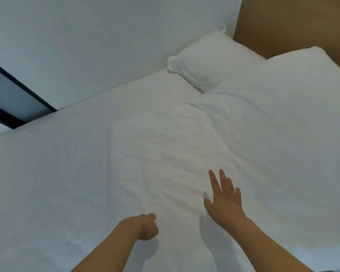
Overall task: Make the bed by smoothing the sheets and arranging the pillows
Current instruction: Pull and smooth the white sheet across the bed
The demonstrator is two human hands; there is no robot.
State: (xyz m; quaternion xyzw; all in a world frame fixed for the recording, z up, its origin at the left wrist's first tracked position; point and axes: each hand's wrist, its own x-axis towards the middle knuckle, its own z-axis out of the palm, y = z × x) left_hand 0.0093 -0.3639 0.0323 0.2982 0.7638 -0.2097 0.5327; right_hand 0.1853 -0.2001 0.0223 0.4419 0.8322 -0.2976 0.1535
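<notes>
Only 1 view — the head camera, worn high, tilted and looking forward and down over the bed sheet [86, 173]. It sits close above both forearms; beyond the right hand's fingers [216, 179] lie 2 pillows — the far pillow [206, 61] nearest the wall [106, 46].

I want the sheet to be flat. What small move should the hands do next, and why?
Probably sweep the right hand, which is open with straight fingers over the sheet, forward across the wrinkled patch toward the pillows. The creases gather just ahead of its fingers. The left hand, curled at the sheet, may hold the fabric taut.
</notes>
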